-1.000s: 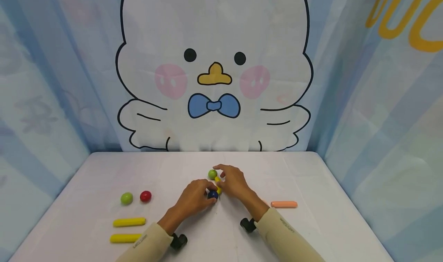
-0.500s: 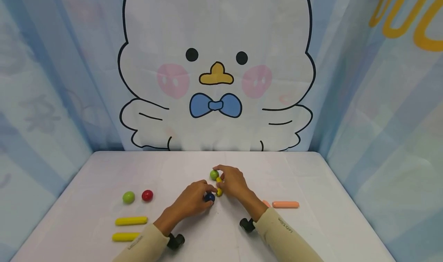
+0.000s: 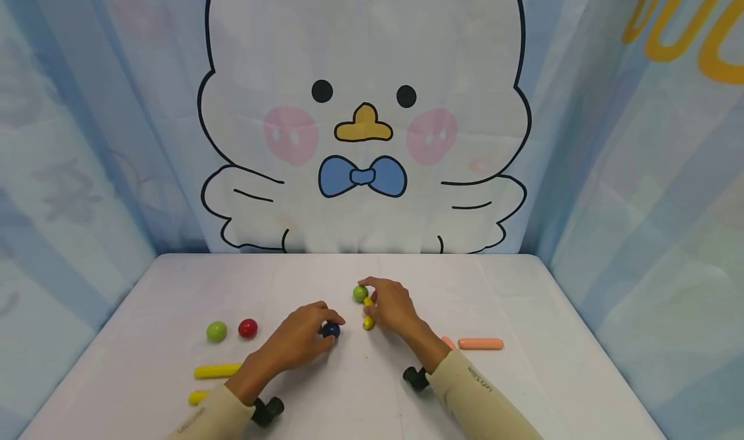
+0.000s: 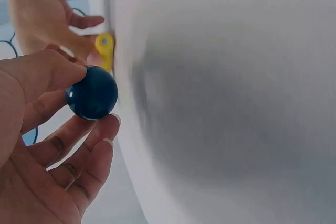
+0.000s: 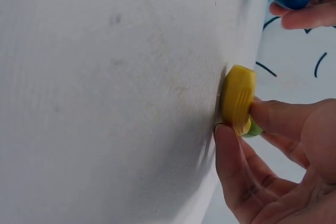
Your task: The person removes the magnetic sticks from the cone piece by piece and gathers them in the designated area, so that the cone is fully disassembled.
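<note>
In the head view my left hand (image 3: 302,336) holds a dark blue ball (image 3: 330,330) low over the table, left of a short yellow stick (image 3: 369,322). The left wrist view shows the glossy ball (image 4: 92,93) between thumb and fingers, and a pale round spot on the stick's near end. My right hand (image 3: 394,305) pinches the yellow stick (image 5: 239,95) between thumb and fingers, close to the white surface. At the stick's far end sits a green ball (image 3: 360,293), with a right fingertip over it. Most of that ball is hidden in the right wrist view.
Another green ball (image 3: 216,331) and a red ball (image 3: 247,328) lie on the white table (image 3: 372,401) at left. Two longer yellow sticks (image 3: 216,371) are nearer, partly behind the left forearm. Orange sticks (image 3: 480,344) lie right of the right wrist. A printed curtain stands behind.
My left hand has drawn the blue ball leftward, away from the yellow stick's near end, leaving a gap. The right hand has stayed almost still on the stick.
</note>
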A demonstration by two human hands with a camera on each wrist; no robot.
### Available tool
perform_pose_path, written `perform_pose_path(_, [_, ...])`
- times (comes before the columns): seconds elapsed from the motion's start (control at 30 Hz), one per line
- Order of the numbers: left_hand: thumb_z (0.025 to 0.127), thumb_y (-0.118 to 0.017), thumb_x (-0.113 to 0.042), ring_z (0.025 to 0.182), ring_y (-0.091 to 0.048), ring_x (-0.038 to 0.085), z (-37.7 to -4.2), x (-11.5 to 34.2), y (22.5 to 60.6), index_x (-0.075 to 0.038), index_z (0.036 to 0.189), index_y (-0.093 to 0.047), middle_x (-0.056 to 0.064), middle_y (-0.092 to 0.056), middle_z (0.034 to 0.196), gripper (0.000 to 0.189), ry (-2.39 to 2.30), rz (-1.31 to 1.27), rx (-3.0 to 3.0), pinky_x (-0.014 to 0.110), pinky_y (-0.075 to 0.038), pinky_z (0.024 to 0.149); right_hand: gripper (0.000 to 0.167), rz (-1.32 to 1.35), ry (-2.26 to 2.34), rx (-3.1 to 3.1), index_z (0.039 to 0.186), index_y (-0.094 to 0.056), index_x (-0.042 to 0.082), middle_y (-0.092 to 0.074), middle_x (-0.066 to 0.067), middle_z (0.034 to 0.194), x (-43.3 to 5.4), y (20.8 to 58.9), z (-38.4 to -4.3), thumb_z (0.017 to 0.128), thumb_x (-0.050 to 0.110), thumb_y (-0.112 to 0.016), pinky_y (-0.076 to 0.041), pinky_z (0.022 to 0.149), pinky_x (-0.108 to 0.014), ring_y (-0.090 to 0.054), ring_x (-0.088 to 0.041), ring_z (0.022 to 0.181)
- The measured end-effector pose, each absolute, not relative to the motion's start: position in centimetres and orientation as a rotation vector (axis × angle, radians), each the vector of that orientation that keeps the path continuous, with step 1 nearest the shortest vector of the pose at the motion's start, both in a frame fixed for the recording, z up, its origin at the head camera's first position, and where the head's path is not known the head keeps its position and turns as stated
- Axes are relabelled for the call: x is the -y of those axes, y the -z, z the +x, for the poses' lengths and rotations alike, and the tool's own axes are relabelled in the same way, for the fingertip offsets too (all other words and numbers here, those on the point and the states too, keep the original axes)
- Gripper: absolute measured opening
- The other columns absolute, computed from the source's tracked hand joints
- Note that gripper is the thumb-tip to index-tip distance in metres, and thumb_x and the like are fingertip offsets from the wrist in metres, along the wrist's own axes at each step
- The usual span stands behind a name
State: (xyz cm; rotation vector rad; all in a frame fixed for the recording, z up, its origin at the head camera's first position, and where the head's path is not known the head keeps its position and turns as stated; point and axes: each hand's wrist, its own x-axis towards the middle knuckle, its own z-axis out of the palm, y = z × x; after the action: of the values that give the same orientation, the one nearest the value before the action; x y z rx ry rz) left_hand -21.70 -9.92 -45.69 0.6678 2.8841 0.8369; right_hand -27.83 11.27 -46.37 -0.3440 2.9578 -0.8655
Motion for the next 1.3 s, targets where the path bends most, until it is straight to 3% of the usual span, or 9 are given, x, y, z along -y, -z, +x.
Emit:
perform_pose_path(0.17, [0.091, -0.083, -0.012, 0.101, -0.066, 0.017, -21.7, 11.5, 44.9, -0.013, 0.119, -0.079, 0.001, -0.073, 0.113, 0.028, -0.805, 0.596, -2.952, 0.044, -0.06, 0.098, 0.054, -0.337, 0.875, -2.955, 0.14, -0.069, 0.021, -0.071, -0.004, 0.097, -11.2, 46.5, -27.9, 0.089, 0.009, -0.085, -0.05, 0.075, -0.033, -0.06, -0.018, 0.085])
perform_pose_path(0.4, [0.09, -0.082, -0.008, 0.089, -0.063, 0.014, -21.4, 14.0, 44.2, -0.014, 0.119, -0.079, -0.002, -0.072, 0.106, 0.029, -0.777, 0.548, -2.997, 0.034, -0.057, 0.083, 0.054, -0.368, 0.887, -2.962, 0.139, -0.069, 0.02, -0.072, -0.005, 0.097, -11.4, 46.4, -27.7, 0.089, 0.008, -0.085, -0.05, 0.078, -0.035, -0.061, -0.018, 0.086])
perform_pose_path(0.87, [0.087, -0.085, -0.007, 0.086, -0.059, 0.013, -19.3, 17.8, 43.8, -0.017, 0.119, -0.079, -0.005, -0.071, 0.103, 0.033, -0.771, 0.393, -3.015, 0.025, -0.051, 0.074, 0.055, -0.373, 0.905, -2.961, 0.14, -0.069, 0.019, -0.072, -0.005, 0.097, -11.4, 46.3, -27.7, 0.088, 0.007, -0.085, -0.05, 0.078, -0.034, -0.061, -0.018, 0.086])
perform_pose_path(1.07, [0.086, -0.087, -0.008, 0.086, -0.057, 0.014, -18.3, 19.5, 43.7, -0.017, 0.119, -0.078, -0.005, -0.068, 0.098, 0.036, -0.743, 0.293, -3.027, 0.035, -0.06, 0.083, 0.055, -0.376, 0.903, -2.965, 0.139, -0.069, 0.019, -0.072, -0.005, 0.097, -11.4, 46.4, -27.7, 0.088, 0.008, -0.085, -0.05, 0.078, -0.035, -0.06, -0.018, 0.086])
perform_pose_path(1.3, [0.085, -0.087, -0.006, 0.092, -0.061, 0.017, -17.6, 21.7, 43.9, -0.016, 0.123, -0.076, 0.002, -0.073, 0.112, 0.04, -0.713, 0.149, -3.004, 0.042, -0.062, 0.086, 0.054, -0.361, 0.898, -2.962, 0.14, -0.069, 0.021, -0.072, -0.005, 0.098, -11.5, 46.4, -27.6, 0.089, 0.009, -0.085, -0.05, 0.078, -0.034, -0.06, -0.018, 0.087])
